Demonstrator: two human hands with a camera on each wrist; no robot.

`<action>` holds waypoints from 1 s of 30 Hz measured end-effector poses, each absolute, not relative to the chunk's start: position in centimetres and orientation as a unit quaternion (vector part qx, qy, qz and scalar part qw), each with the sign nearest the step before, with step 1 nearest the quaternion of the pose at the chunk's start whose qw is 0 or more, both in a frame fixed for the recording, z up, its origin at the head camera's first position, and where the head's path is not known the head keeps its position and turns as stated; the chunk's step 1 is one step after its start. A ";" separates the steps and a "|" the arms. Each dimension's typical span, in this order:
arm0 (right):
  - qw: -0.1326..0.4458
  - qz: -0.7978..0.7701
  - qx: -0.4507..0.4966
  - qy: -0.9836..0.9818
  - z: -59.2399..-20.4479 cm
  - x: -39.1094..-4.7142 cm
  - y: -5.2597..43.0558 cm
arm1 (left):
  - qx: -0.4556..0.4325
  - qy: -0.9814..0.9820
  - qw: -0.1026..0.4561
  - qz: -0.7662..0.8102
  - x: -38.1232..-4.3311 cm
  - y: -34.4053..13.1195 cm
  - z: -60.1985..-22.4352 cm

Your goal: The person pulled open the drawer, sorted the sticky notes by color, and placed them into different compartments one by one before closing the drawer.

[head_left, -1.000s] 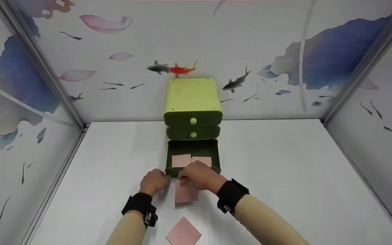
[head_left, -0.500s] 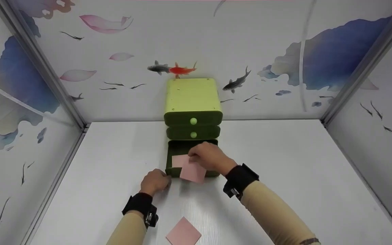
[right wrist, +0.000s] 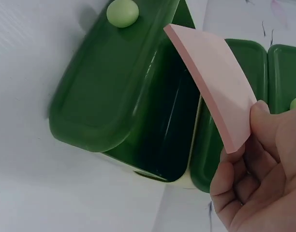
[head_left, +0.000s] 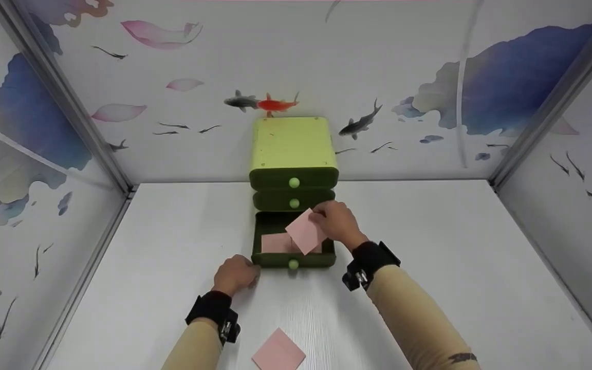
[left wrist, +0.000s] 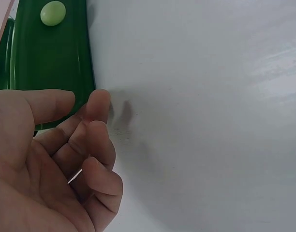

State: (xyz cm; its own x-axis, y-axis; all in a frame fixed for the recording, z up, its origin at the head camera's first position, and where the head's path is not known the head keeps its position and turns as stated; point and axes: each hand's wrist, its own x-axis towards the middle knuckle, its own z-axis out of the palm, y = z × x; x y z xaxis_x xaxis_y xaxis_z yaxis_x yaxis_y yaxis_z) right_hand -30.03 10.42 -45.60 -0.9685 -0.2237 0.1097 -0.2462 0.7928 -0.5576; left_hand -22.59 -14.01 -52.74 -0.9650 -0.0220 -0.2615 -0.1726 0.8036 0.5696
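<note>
My right hand (head_left: pixel 338 222) pinches a pink sticky note pad (head_left: pixel 304 232) by its edge, above the pulled-out bottom drawer (head_left: pixel 275 261) of a green drawer unit. In the right wrist view, thumb and fingers hold the tilted pad (right wrist: pixel 218 79) apart from the drawer front (right wrist: pixel 99 92). Inside the drawer lies a pink pad (head_left: pixel 275 243), with another partly hidden behind the held one. My left hand (head_left: pixel 234 275) is at the drawer's front left corner. In the left wrist view its fingers (left wrist: pixel 100 145) are loosely bent beside the drawer front (left wrist: pixel 49 63); contact is unclear.
Another pink pad (head_left: pixel 278 350) lies on the white table (head_left: pixel 419 277) near the front edge. The unit's yellow-green top (head_left: pixel 293 141) stands against the patterned back wall (head_left: pixel 368 51). Its middle drawer (head_left: pixel 270 199) juts out slightly above the bottom one.
My right hand has lifted the pink pad from in front of the drawer, up and to the right over it. The drawer's knob is uncovered. My left hand stays at the corner.
</note>
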 end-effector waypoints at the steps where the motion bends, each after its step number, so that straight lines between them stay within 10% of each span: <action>1: 0.021 0.301 0.114 -0.946 -45.8 -30.1 10.5 | -0.052 0.942 0.121 0.308 -22.6 -14.0 -52.7; 30: 0.006 0.277 -0.043 -0.960 -50.8 -29.6 8.9 | -0.062 0.935 0.127 0.326 -22.8 -14.1 -53.0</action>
State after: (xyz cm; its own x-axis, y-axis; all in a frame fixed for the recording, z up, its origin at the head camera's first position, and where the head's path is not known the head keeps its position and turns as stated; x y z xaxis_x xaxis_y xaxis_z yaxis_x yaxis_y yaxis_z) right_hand -29.59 8.87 -50.76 -0.9963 0.0853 -0.0119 0.0785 0.8429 -0.5322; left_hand -22.79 -14.11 -53.01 -0.9602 -0.0328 -0.2774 -0.1982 0.7798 0.5938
